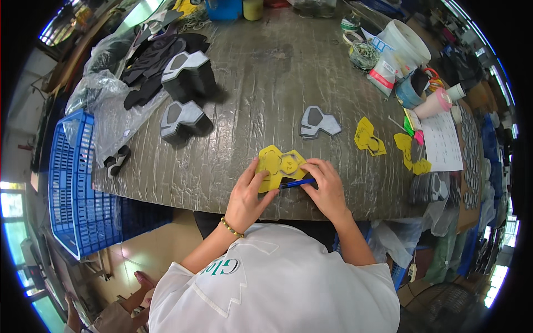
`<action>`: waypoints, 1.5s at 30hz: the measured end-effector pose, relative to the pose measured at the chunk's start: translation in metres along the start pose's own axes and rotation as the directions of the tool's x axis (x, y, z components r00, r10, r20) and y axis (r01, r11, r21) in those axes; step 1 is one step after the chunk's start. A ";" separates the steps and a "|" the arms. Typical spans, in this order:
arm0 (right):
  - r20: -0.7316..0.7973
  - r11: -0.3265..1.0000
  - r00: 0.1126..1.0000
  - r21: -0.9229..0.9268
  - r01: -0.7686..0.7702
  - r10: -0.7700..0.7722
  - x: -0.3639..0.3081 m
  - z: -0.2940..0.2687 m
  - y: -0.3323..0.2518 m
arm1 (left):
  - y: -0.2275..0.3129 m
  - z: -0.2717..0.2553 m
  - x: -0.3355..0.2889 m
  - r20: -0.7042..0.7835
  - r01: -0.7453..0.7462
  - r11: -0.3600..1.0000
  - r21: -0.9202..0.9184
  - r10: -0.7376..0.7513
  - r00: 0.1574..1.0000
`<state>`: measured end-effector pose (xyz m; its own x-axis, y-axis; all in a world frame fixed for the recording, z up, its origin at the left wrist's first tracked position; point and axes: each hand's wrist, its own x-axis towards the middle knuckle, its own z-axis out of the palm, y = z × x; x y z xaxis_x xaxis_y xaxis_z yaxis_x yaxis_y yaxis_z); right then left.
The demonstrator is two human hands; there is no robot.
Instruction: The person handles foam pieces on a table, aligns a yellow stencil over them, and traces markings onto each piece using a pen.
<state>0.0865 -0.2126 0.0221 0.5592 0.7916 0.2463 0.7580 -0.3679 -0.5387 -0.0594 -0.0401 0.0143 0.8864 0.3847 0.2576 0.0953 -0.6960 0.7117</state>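
A flat yellow piece (pixel 275 164) is held over the near part of the table (pixel 250 83). It is made of two wide ends with a thinner middle, its sides are cut straight with sharp corners, and dark lines and marks are drawn on it. Its left side is pinched by the left hand (pixel 248 191). Its right edge is touched by the fingers of the right hand (pixel 327 188), and a blue pen (pixel 298 183) is gripped in that hand, along the near side. Just beyond, a gray and white piece (pixel 327 124) is laid down. Farther right, a yellow cutout (pixel 365 136) is seen. To the left, two stacks (pixel 187 77) are set.
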 end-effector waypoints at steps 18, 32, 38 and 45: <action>0.007 0.970 0.975 0.092 -0.224 0.224 -0.018 0.034 0.009 | -0.017 0.003 -0.006 0.032 -0.038 0.999 0.011 0.038 0.999; -0.088 0.995 0.994 0.085 -0.051 0.058 -0.010 0.013 0.000 | -0.011 0.003 -0.009 -0.026 -0.055 0.997 0.049 0.057 0.998; -0.098 1.000 0.995 0.013 -0.014 0.015 -0.009 0.014 -0.002 | -0.011 0.005 -0.011 -0.044 -0.070 0.994 0.078 0.074 0.996; -0.093 0.999 0.995 -0.040 0.014 -0.018 -0.009 0.013 -0.003 | -0.010 -0.014 0.006 0.107 -0.040 0.999 -0.024 0.042 0.993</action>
<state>0.0752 -0.2122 0.0113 0.5745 0.7489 0.3302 0.7787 -0.3759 -0.5024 -0.0620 -0.0219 0.0177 0.9329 0.2881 0.2159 0.0492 -0.6960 0.7163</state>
